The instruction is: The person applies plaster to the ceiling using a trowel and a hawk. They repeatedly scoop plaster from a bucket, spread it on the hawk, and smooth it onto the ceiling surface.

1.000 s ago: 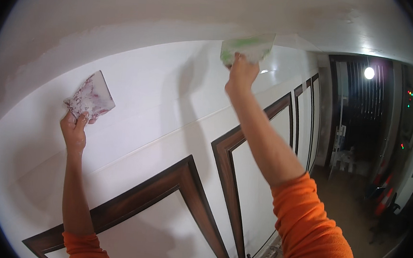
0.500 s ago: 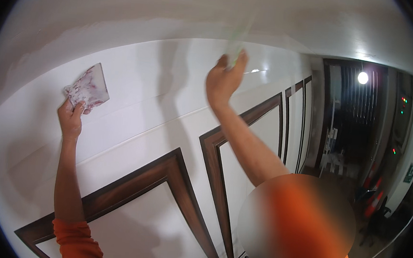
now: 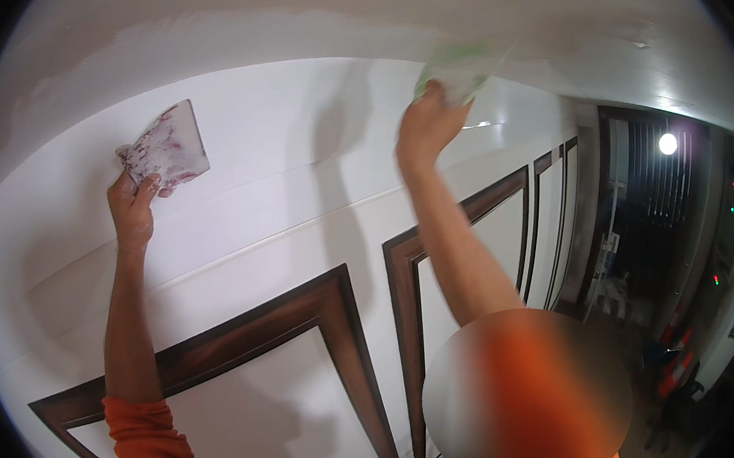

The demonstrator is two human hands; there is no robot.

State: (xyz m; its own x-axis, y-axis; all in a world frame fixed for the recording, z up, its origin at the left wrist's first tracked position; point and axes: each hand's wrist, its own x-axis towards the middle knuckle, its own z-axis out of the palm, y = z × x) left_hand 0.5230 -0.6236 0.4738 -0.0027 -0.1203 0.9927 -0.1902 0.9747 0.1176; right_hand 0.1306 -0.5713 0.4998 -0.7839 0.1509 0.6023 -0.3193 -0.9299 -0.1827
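Note:
My left hand (image 3: 135, 209), raised at the left, grips the lower corner of a flat putty spreader (image 3: 174, 146). Its pale blade is smeared with white and purple-red residue, and it is held up in front of the white wall (image 3: 246, 127). Higher and further right, my right hand (image 3: 429, 129) is closed on a green-edged putty spreader (image 3: 456, 72), blurred by motion. That blade lies up against or very near the ceiling (image 3: 271, 18); whether it touches, I cannot tell. Patchy pale filler shows along the ceiling by the wall.
Dark brown wooden frame mouldings (image 3: 294, 305) line the wall below my hands. At the far right are a bright lamp (image 3: 667, 144), a dark doorway with vertical slats, small red and green lights, and orange-and-white traffic cones (image 3: 674, 372). A blurred round patch hides the lower right.
My right hand has turned, so the green spreader's face now shows broadside instead of edge-on. The whole view has shifted slightly; my left hand keeps its hold on the other spreader.

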